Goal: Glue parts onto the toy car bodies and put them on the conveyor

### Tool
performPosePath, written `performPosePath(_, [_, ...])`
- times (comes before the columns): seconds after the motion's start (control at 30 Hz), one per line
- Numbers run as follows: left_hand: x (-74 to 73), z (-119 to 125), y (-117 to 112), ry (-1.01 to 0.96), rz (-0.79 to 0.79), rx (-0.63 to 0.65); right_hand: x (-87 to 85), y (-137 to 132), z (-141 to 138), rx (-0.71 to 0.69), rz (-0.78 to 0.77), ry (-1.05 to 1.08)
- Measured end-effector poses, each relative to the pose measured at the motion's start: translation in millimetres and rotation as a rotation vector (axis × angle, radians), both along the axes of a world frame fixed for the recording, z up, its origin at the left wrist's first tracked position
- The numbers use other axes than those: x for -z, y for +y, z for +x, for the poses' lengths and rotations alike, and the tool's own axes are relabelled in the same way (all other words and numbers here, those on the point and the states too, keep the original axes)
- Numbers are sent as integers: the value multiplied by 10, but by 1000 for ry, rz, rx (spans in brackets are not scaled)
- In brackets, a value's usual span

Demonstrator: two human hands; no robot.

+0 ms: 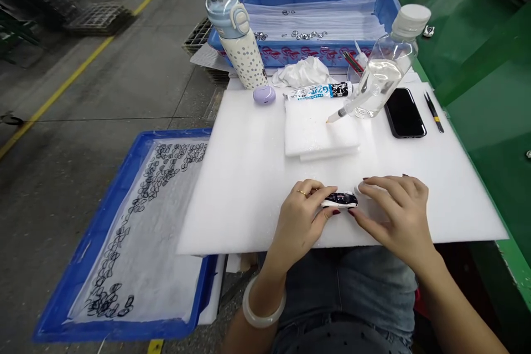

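"Where's the toy car (342, 199)?"

"Toward four o'clock from the middle of the view, over the near part of the white counter (244, 177)."

"Is it gripped?"

"The left hand (299, 217) pinches its nine o'clock end between thumb and fingers. The right hand (400, 211) is spread at the three o'clock end; I can't tell whether it touches."

"How should it handle?"

"Light and stiff, I'd guess, with a glossy shell that may slip or scuff. Best held low along its six and twelve o'clock sides, gently, keeping off the shiny dark top."
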State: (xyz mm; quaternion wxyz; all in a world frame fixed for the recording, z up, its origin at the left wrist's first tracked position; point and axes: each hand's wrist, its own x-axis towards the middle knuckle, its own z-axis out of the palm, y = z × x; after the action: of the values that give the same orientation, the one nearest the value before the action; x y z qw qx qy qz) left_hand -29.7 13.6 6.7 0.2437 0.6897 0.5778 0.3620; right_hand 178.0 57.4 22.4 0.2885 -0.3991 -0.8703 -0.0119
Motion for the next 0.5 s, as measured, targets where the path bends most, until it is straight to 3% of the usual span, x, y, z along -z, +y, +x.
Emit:
performPosePath(0.1, [-1, 2, -1, -12, -17, 3, -3, 94, 85, 86, 1, 3])
performPosePath(0.27, [-6, 4, -4, -36, -56, 0, -110, 249, 309, 453, 122, -37])
performPosePath(0.43, [-31, -16, -14, -121, -106, -36, -116, 255, 290, 367, 51, 32])
performPosePath(0.5, [-34, -23, -25, -144, -117, -60, -101, 285, 285, 402, 45, 82])
